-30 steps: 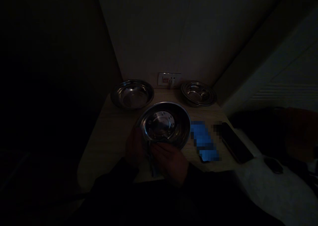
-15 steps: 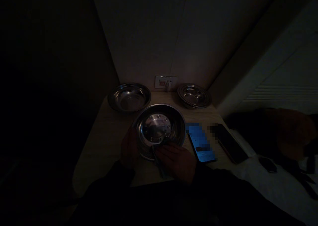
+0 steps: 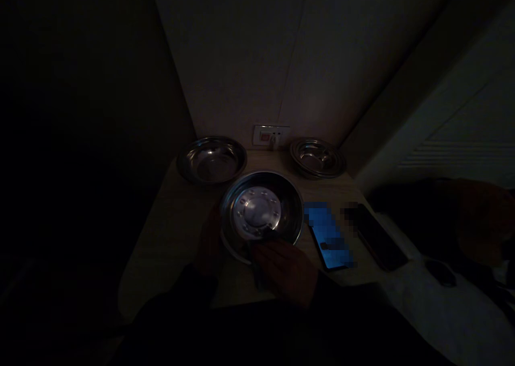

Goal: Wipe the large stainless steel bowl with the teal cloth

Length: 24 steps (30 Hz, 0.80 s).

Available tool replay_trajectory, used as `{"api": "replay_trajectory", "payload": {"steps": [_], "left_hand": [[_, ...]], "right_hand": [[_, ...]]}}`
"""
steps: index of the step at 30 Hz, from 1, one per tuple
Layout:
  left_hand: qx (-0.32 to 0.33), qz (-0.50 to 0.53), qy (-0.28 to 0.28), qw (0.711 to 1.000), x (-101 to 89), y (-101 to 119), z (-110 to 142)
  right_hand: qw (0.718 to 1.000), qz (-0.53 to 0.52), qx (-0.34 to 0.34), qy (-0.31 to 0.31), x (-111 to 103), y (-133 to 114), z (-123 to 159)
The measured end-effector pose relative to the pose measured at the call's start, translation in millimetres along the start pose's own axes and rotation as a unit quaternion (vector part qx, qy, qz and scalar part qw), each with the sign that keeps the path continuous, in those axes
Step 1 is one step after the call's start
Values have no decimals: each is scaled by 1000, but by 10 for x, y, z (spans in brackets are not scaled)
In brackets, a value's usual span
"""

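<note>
A shiny metal bowl with a ring of small dimples round its flat base stands near the table's middle. At its left rim my left hand is curled against the side, steadying it, though darkness hides most of the fingers. My right hand presses a dark cloth against the near inner wall and rim. Part of the cloth hangs below that hand.
Behind to the left sits another metal bowl, with stacked metal dishes back right. A lit phone and a dark phone-like slab lie at right. A wall socket holds a plug. The room is very dim.
The view has shifted slightly. More of the bowl's dimpled base shows, and my right hand with the cloth has moved a little toward the near rim. My left hand stays at the left rim.
</note>
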<state>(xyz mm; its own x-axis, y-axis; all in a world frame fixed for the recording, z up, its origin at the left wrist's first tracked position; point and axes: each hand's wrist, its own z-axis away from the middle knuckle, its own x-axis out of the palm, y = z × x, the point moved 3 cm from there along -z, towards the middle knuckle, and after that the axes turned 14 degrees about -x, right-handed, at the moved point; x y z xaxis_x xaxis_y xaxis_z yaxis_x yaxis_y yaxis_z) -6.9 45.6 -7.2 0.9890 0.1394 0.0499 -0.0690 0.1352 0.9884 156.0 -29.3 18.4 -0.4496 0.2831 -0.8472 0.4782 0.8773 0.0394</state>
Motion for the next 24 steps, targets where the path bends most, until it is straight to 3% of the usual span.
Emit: {"api": "replay_trajectory", "payload": {"steps": [2, 7, 11, 18, 24], "left_hand": [[-9, 2, -14, 1000, 22, -19, 10], [-37, -35, 13, 999, 24, -15, 23], [0, -74, 41, 996, 4, 8, 32], [-4, -74, 28, 997, 11, 48, 50], [-35, -91, 56, 994, -15, 26, 40]], "right_hand": [[1000, -5, -1, 2, 18, 0, -21], [1000, -10, 16, 0, 86, -43, -84], [998, -38, 30, -41, 42, -29, -54], [990, -39, 52, -125, -122, 90, 7], [984, -69, 65, -153, -71, 66, -82]]}}
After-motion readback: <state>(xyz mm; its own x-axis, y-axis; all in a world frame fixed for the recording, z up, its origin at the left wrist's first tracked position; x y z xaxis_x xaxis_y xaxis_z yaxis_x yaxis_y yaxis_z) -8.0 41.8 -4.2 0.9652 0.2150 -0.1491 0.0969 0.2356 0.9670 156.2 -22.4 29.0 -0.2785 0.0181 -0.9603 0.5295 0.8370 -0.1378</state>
